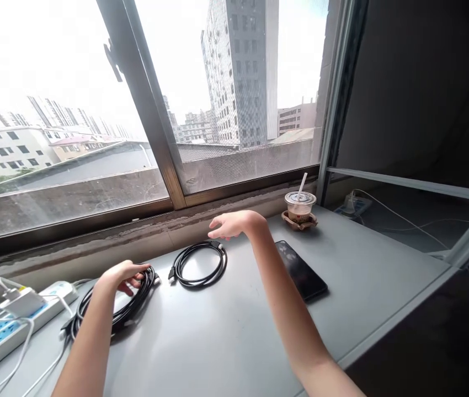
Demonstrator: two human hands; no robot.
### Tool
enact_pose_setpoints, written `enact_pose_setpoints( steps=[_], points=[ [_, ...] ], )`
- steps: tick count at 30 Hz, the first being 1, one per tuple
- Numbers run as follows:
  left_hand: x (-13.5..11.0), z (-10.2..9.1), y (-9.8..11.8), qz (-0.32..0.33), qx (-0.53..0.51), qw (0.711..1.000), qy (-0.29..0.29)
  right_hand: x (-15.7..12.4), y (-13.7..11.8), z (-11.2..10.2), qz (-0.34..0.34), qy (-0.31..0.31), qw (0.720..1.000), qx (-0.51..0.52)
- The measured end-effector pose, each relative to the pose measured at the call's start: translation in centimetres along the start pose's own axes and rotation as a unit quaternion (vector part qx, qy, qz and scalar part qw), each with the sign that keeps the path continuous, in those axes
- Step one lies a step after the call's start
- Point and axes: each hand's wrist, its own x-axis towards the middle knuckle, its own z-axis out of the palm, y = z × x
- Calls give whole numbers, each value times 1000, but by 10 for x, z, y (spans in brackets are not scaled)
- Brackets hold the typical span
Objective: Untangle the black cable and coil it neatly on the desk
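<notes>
On the left, a thick coil of black cable with plug ends rests on the grey table. My left hand has its fingers curled round the coil's upper edge; the forearm hides part of the loop. A smaller ring of black HDMI cable lies flat near the middle, its connectors at the left and upper right of the loop. Just above that upper right connector hovers my right hand, bent at the wrist, fingers apart and holding nothing.
A white power strip with a plugged-in adapter and white wires lines the left edge. Beyond my right forearm lies a black tablet. A lidded cup with a straw stands in a cardboard holder near the window.
</notes>
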Motion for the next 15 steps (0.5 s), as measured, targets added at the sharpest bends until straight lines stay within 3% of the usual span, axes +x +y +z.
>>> enact_pose_setpoints(
  steps=[6,10,15],
  points=[
    [12,-4,-3,-75,35,996,-42,-2,0,1,25,8,1000,2],
    [7,-7,2,-69,87,991,-75,-6,-4,2,22,7,1000,-12],
    [0,-17,7,-71,79,990,-97,-7,-13,5,4,-4,999,-39]
  ],
)
